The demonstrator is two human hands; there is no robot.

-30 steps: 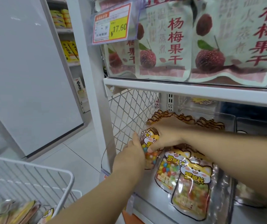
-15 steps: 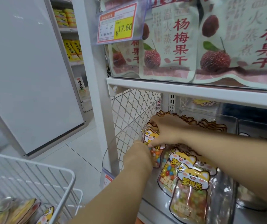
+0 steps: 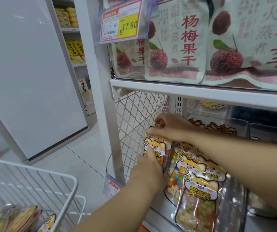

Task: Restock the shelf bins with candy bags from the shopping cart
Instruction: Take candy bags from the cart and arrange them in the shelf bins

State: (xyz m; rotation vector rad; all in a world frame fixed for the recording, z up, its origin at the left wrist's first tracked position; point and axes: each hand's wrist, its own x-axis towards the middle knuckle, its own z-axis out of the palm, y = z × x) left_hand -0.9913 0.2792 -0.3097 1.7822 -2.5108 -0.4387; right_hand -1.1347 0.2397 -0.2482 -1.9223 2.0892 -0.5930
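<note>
While right hand point(image 3: 171, 128) pinches the candy bag point(image 3: 157, 147) top and left hand point(image 3: 148, 171) apparently grips lower, seating in the bin point(image 3: 233, 220) is judged underway; next, release squarely.

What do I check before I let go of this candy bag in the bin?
1. The bag sits at the left end of the bin: ok.
2. Its picture side faces front: ok.
3. The right hand pinches its top, the left hand holds lower down: ok.
4. Its bottom rests on the bin floor: cannot tell, the left hand hides it.
5. More bags wait in the cart: ok.
</note>
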